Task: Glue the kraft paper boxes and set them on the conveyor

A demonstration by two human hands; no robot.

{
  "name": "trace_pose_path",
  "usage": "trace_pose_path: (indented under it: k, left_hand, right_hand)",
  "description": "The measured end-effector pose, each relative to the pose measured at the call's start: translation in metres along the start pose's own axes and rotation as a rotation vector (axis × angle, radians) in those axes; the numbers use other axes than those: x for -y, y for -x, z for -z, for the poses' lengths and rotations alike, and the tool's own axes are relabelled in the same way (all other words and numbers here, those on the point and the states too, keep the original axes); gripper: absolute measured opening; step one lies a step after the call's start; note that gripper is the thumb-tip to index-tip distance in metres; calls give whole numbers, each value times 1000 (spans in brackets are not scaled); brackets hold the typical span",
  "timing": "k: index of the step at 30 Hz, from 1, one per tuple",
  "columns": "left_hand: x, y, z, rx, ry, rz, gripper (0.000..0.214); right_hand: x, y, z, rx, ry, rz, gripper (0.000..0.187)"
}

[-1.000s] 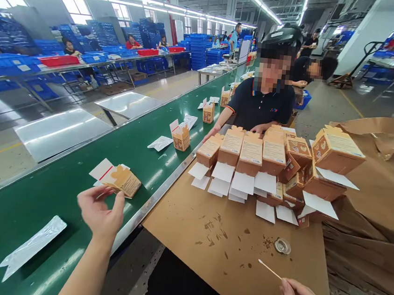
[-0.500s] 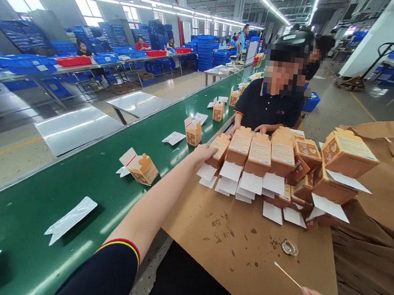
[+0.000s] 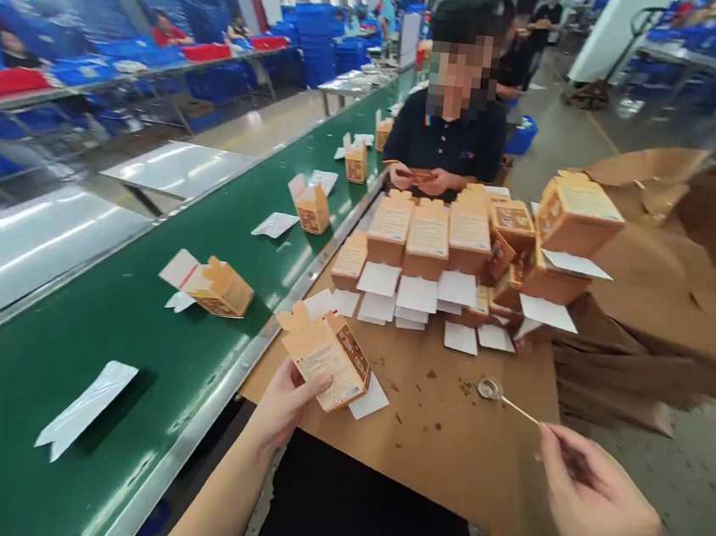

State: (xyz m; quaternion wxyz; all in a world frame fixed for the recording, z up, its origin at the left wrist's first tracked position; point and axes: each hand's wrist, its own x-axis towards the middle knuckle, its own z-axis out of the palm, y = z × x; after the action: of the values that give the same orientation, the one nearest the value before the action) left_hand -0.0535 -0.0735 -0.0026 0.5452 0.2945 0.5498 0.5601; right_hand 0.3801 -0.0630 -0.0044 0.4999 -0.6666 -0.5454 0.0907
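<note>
My left hand [image 3: 285,405] is closed on a small orange carton [image 3: 326,358] with its white flap open, held just above the near edge of the brown cardboard sheet [image 3: 431,429]. My right hand [image 3: 595,502] pinches a thin cotton swab [image 3: 519,410] whose tip reaches a small round metal lid [image 3: 488,389] on the sheet. Behind them stands a stack of several orange cartons [image 3: 437,242] with white flaps hanging open.
A green conveyor belt [image 3: 133,338] runs along my left, carrying an orange carton [image 3: 218,287], more cartons farther off and white sachets [image 3: 87,406]. A co-worker in a dark shirt [image 3: 448,137] sits beyond the stack, hands together. Crumpled brown paper [image 3: 670,275] lies right.
My left hand reached to the stack, took one carton and drew it back toward me. My right hand brought the swab's tip forward to the metal lid. The view tilted down.
</note>
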Motion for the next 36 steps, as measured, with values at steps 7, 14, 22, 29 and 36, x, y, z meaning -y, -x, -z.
trace_pose_path:
  k: [7,14,22,29,36]
  left_hand:
    - [26,-17,-39,30,-194,-86,83]
    - [17,-25,-47,160,-246,-6,83]
    - [13,-25,-49,164,-220,29,89]
    - [17,-23,-49,164,-209,-8,85]
    - [17,-19,-46,169,-284,-31,84]
  right_hand:
    - [15,-16,-27,90,113,186,48]
    - [8,-22,-33,129,103,231,49]
    - [56,43,-56,315,-277,273,20]
    - [77,79,-106,498,-354,251,27]
    - [69,73,-108,492,-325,235,28]
